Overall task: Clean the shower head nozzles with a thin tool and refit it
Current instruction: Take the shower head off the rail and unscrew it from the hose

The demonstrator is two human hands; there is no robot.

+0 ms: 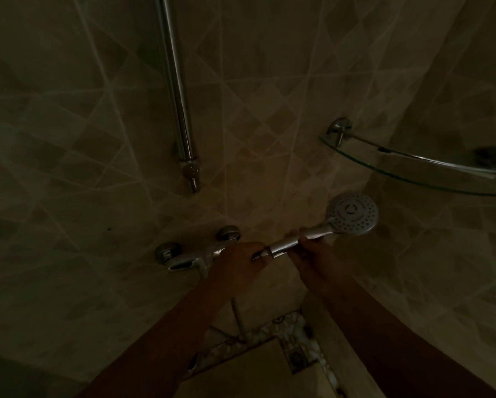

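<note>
Chrome, dull in the poor light, covers the shower head (351, 214), which is held out in front of the tiled wall just right of the mixer tap (195, 255) and below the glass corner shelf (413, 165). The right hand (312, 258) is wrapped around the middle of its handle, and the left hand (241, 258) is closed on the threaded end of the handle, where the hose (238, 314) seems to join; the joint itself is hidden by fingers. The likeliest trouble here is a slip: smooth metal, possibly wet, gripped in dim light, could twist free and drop to the floor (258, 366) or knock the tap. If the coupling is being turned, a skewed start could cross the thread and leak later. No thin tool shows in either hand, so poking the nozzles would first need one fetched with a freed hand. The head's round face is turned toward the camera, pale grey, with rings of small dark holes around a central disc; whether any are clogged is too small to tell. The riser rail (177, 90) stands empty above.
</note>
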